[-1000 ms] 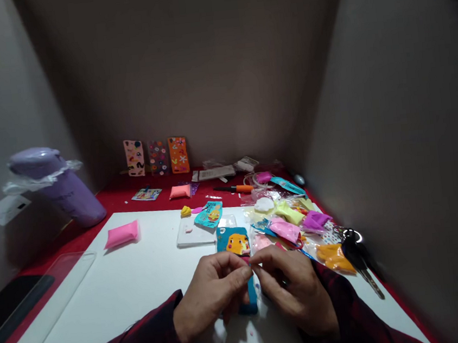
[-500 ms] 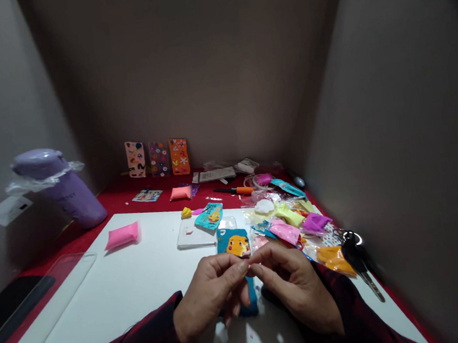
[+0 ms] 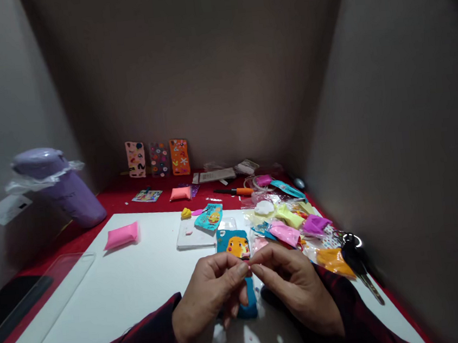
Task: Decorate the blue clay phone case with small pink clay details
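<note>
My left hand (image 3: 212,292) and my right hand (image 3: 297,285) meet over the front of the white board. Between both thumbs and forefingers, pinched at the tips, is a tiny piece of pink clay (image 3: 249,266). Under the hands lies a blue clay-covered phone case (image 3: 249,303), its middle partly hidden by the fingers. An orange face-like figure (image 3: 235,244) with eyes and red cheeks decorates its upper part. A small pink crumb (image 3: 250,339) rests on the board nearer to me.
Bagged coloured clay (image 3: 285,232) and keys (image 3: 355,256) crowd the right. Behind the case are a teal sachet (image 3: 210,217) and yellow clay (image 3: 186,213). Leftward lie a pink packet (image 3: 122,235), a clear case (image 3: 67,286) and a purple bottle (image 3: 65,194). Decorated cases (image 3: 159,159) stand behind.
Almost nothing differs. Both hands keep their pinch on the pink clay, with only slight finger movement; the view has shifted very slightly.
</note>
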`<state>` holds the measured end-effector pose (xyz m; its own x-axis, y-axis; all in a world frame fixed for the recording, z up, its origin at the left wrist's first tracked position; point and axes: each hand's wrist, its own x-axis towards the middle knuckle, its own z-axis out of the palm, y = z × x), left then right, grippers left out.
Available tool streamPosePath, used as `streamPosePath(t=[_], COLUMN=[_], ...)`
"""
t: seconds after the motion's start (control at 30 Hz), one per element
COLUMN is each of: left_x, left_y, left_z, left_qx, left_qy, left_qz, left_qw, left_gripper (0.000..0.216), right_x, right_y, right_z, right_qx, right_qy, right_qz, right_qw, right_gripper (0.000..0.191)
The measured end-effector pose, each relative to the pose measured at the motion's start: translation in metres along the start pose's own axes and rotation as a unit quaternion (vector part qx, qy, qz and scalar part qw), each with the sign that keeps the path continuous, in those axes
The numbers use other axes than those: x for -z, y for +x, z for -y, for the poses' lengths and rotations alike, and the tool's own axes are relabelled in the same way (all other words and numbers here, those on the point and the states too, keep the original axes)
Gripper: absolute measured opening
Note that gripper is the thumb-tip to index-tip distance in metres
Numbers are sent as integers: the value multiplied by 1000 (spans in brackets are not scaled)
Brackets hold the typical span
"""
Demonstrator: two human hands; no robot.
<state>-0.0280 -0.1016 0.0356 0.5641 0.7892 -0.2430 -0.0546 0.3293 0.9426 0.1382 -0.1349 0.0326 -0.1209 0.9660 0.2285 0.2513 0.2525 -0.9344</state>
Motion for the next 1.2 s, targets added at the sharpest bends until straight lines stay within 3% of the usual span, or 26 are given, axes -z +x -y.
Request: streamPosePath(t=[0.4, 1.2], left_x=[0, -1], left_y=[1, -1], left_z=[0, -1], left_qx=[9, 8], left_qy=[-15, -7], left_qz=[-22, -17], left_qw=[1000, 1000], left_gripper=[31, 33], right_x=[3, 2], right_y=[-2, 0], right_z=[-1, 0], right_qx=[-21, 4], right_qy=[40, 6], right_qz=[-14, -14], right_qw=[999, 1000], right_gripper=[24, 20])
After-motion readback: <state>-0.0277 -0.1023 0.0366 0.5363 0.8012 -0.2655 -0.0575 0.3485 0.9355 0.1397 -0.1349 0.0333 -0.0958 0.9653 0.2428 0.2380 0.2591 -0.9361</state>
